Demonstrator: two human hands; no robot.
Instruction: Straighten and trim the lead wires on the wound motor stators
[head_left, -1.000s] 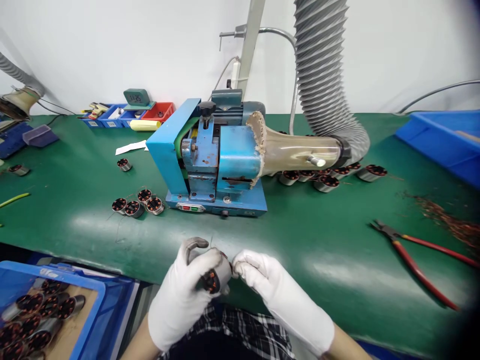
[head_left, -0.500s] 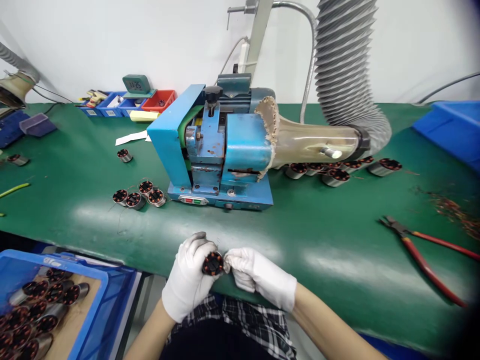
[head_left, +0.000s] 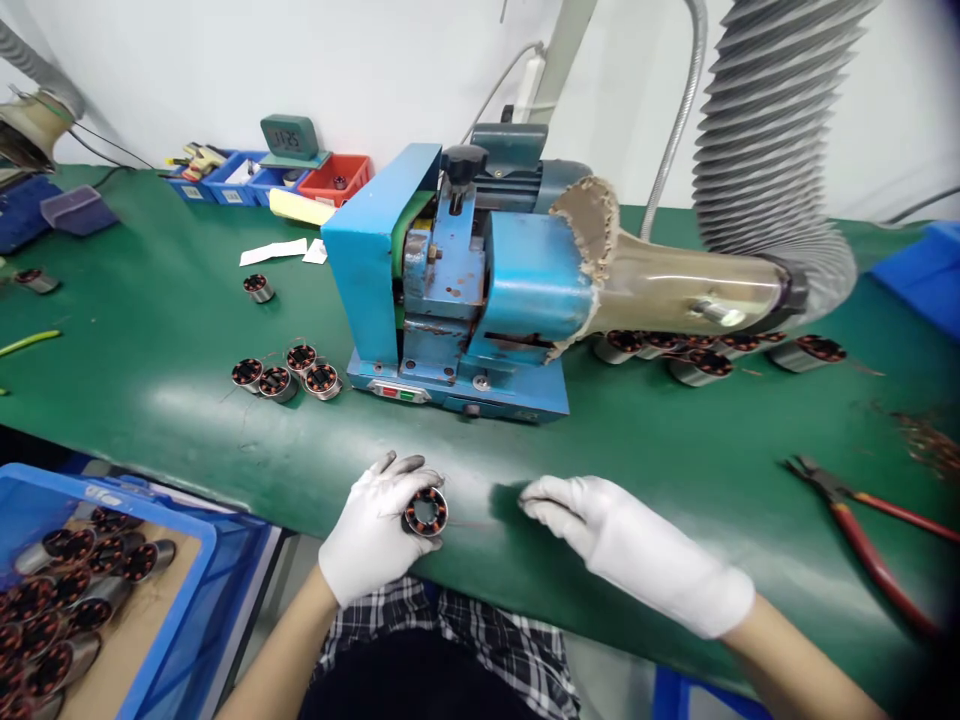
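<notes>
My left hand (head_left: 375, 535), in a white glove, grips a small round motor stator (head_left: 426, 511) with copper windings at the near edge of the green table (head_left: 675, 450). A thin copper wire runs from the stator to the right. My right hand (head_left: 630, 545), also gloved, hovers over the table a hand's width to the right of the stator, its fingertips pinched together, on that wire as far as I can see. The blue machine (head_left: 457, 290) stands just behind both hands.
Three stators (head_left: 289, 378) lie left of the machine and a row of stators (head_left: 712, 355) under its clear nozzle and grey hose (head_left: 772, 150). Red-handled pliers (head_left: 870, 520) lie at the right. A blue crate of stators (head_left: 67, 610) sits below the table, left.
My hands were together on the stator; my right hand has now pulled away to the right, drawing out wire. The view has shifted a little to the left and down.
</notes>
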